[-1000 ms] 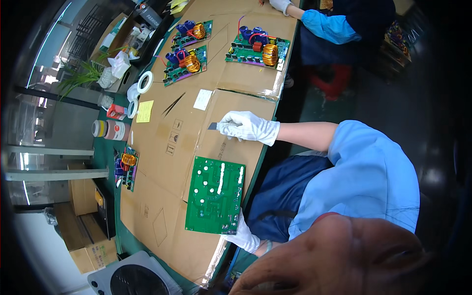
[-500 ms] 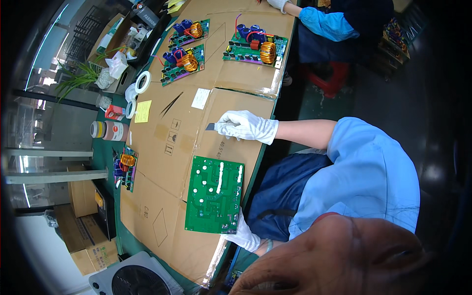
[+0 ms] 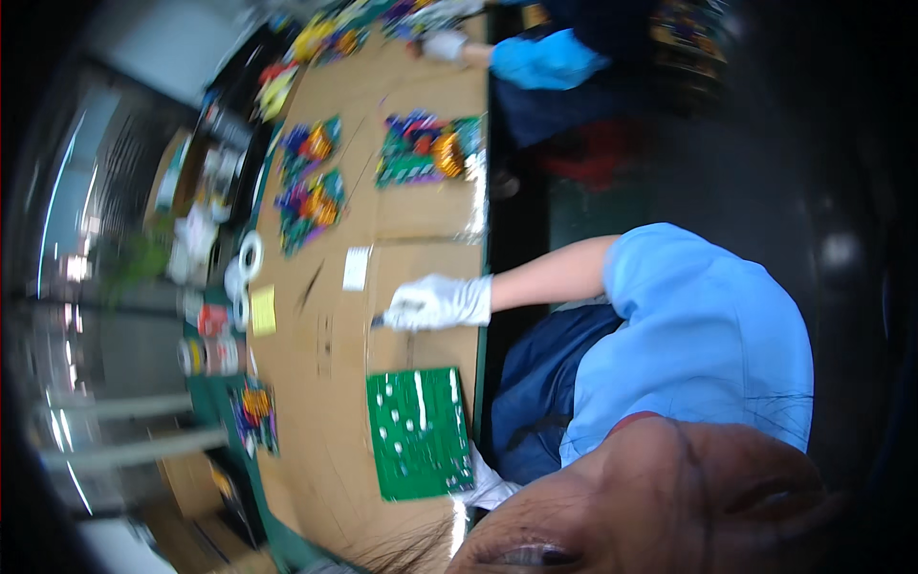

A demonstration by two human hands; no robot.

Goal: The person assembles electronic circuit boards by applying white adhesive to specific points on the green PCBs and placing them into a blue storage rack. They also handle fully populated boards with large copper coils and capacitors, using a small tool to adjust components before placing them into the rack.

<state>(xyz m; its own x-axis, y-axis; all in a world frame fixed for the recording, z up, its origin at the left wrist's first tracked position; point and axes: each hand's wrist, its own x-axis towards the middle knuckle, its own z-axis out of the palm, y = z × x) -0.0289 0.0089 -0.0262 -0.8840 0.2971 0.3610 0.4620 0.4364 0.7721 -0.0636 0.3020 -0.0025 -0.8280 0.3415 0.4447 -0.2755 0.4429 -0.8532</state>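
Note:
A green circuit board (image 3: 421,435) faces up with its flat side showing, dotted with white blobs and a long white strip. My white-gloved left hand (image 3: 491,486) grips its lower right corner; most of the fingers are hidden behind the board. Whether the board touches the cardboard cannot be made out. Above the board in the view, my right hand (image 3: 435,302), also gloved in white, is closed around a small dark flat piece (image 3: 379,321) that pokes out past the fingertips. That hand is apart from the board, over the cardboard.
Cardboard (image 3: 316,402) covers the bench. On it are tweezers (image 3: 311,285), a white paper (image 3: 356,269), a yellow note (image 3: 263,311) and boards with orange coils (image 3: 430,148). Tape rolls (image 3: 251,256) and bottles (image 3: 222,355) line the far edge. Another person's gloved hand (image 3: 444,45) works at the top.
The whole view has swung and blurred, so bench items appear lower and more of the bench's top end shows. Both hands keep hold of the same things.

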